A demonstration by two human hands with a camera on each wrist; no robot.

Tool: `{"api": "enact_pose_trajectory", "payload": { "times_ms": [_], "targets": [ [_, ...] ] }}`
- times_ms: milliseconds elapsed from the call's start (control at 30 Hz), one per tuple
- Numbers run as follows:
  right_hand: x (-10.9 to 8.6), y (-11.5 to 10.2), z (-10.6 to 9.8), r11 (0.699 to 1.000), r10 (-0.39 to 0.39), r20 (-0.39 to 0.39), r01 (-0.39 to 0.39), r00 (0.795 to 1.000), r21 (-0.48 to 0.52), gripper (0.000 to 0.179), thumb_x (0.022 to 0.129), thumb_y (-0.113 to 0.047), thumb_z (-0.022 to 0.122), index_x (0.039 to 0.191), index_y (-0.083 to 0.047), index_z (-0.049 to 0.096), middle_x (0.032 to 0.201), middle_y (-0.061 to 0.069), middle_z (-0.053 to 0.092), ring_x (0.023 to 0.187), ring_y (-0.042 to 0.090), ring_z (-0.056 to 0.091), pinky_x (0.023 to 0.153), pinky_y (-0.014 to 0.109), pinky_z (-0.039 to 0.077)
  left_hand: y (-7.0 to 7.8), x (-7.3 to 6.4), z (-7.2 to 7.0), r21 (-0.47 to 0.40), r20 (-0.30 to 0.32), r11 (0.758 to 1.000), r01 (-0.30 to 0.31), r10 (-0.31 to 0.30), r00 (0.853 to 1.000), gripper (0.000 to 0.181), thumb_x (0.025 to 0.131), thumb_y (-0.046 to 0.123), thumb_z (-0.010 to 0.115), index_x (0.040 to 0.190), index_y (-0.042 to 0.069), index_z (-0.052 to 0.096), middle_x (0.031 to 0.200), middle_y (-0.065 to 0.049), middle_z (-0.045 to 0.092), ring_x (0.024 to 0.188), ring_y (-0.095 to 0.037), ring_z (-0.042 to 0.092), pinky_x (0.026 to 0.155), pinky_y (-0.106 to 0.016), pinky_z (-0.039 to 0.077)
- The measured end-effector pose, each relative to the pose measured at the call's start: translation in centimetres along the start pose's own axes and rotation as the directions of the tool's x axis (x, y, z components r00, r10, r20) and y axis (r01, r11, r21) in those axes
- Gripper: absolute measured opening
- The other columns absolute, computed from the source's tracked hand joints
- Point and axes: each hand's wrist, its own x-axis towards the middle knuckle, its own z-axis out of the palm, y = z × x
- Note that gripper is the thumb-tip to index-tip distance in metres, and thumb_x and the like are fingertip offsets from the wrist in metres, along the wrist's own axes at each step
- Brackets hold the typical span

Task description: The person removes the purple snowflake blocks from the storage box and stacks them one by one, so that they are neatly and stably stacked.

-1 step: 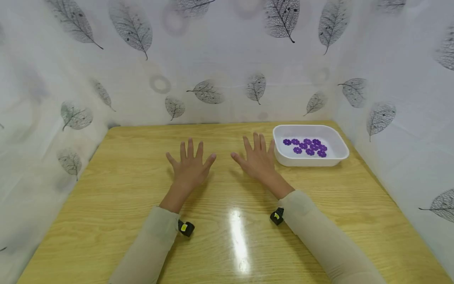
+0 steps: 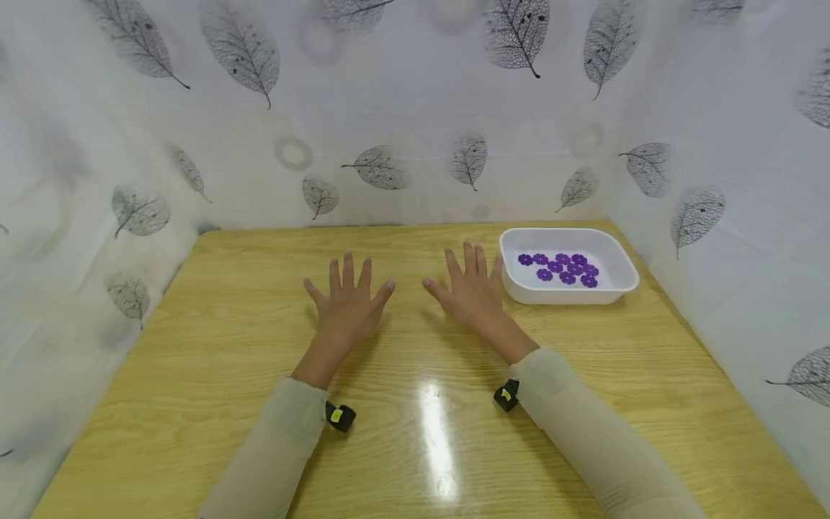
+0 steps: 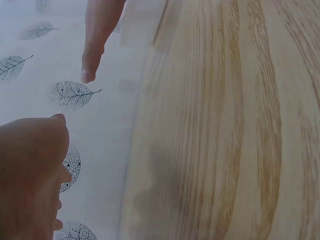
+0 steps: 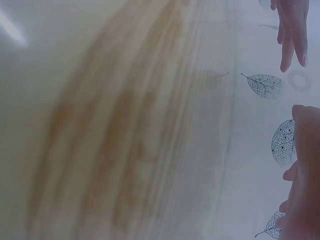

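Observation:
Palm down, my left hand (image 2: 346,310) spreads its fingers above the wooden table (image 2: 214,346), holding nothing. To its right, my right hand (image 2: 472,292) is also spread and holds nothing. Its outer fingers lie close to the left wall of a white plastic tub (image 2: 564,296); whether they touch it I cannot tell. Several small purple flower-shaped pieces (image 2: 567,277) lie on the tub's floor. Each wrist view shows part of its own hand, left (image 3: 30,160) and right (image 4: 305,200), with the other hand's fingers farther off.
White curtain (image 2: 402,101) printed with grey leaves hangs behind the table and along both sides. The tub stands at the table's back right corner. Small black cameras (image 2: 340,417) are strapped at the wrists, and a bright light reflection lies on the table's front middle.

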Motion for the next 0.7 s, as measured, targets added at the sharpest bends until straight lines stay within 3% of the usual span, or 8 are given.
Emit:
{"api": "enact_pose_trajectory", "payload": {
  "times_ms": [200,400,533,700],
  "targets": [
    [0.0,0.0,-0.4,1.000,-0.002,-0.004,0.002,1.000,-0.002,0.093,0.093,-0.081,0.021,0.163,-0.020,0.017,0.169,0.017,0.004,0.156,0.037,-0.001,0.119,0.068,-0.004,0.1,0.2,0.0,-0.015,-0.001,1.000,0.000,0.000,1.000,0.087,0.097,0.076,0.008,0.163,0.019,0.012,0.170,-0.016,-0.006,0.155,-0.039,-0.013,0.108,-0.078,-0.016],
    [-0.5,0.7,-1.6,0.998,-0.010,-0.044,0.013,0.999,0.069,0.090,0.096,-0.077,0.028,0.162,-0.017,0.021,0.168,0.018,0.009,0.155,0.039,0.003,0.119,0.068,-0.008,0.6,0.2,0.3,-0.093,-0.031,0.995,-0.031,0.028,0.999,0.083,0.100,0.072,0.017,0.163,0.017,0.017,0.169,-0.018,0.002,0.156,-0.040,-0.003,0.116,-0.074,-0.001],
    [-1.1,2.3,-2.7,0.996,0.011,-0.074,-0.004,0.997,0.091,0.089,0.096,-0.077,0.029,0.161,-0.017,0.024,0.166,0.019,0.013,0.155,0.040,0.006,0.119,0.068,-0.007,1.6,0.3,0.7,-0.197,-0.082,0.976,-0.098,0.083,0.993,0.079,0.103,0.067,0.024,0.160,0.013,0.024,0.167,-0.019,0.015,0.153,-0.041,0.013,0.119,-0.067,0.013],
    [-1.8,5.6,-4.5,0.990,0.035,-0.121,-0.018,0.992,0.142,0.086,0.098,-0.073,0.032,0.160,-0.013,0.027,0.166,0.021,0.015,0.153,0.042,0.009,0.120,0.067,-0.004,3.4,0.8,1.1,-0.325,-0.133,0.929,-0.179,0.142,0.981,0.071,0.105,0.059,0.030,0.158,0.011,0.031,0.163,-0.018,0.026,0.148,-0.041,0.031,0.116,-0.062,0.029]
  ]
}}
